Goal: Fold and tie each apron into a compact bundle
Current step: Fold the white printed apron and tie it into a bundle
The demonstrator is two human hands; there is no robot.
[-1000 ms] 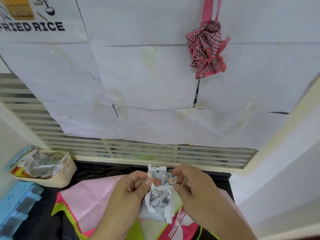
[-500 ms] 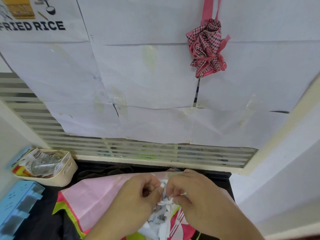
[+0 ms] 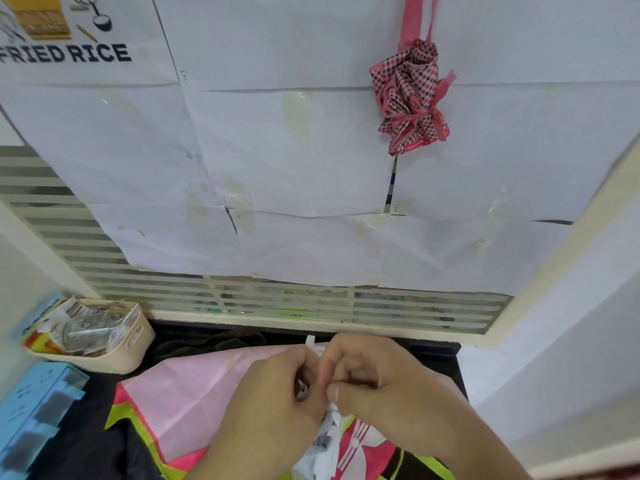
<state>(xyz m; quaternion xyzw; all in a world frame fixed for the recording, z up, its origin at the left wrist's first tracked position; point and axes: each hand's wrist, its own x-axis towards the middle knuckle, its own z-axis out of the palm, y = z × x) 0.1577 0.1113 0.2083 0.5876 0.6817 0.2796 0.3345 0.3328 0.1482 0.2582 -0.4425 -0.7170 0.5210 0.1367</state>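
Hands are meeting over the white printed apron [image 3: 323, 441]: we're pinching its strap w/ left hand [image 3: 277, 396] & right hand [image 3: 384, 386], fingers curled tight, prob. to cinch the knot.

You have two hands in view, left [image 3: 277, 393] and right [image 3: 384, 386], on one white apron [image 3: 325, 445]. One checked bundle [image 3: 410, 98] hangs on the wall. One pink bag [image 3: 194, 393], one basket [image 3: 131, 344] and one blue box [image 3: 34, 410] lie below.
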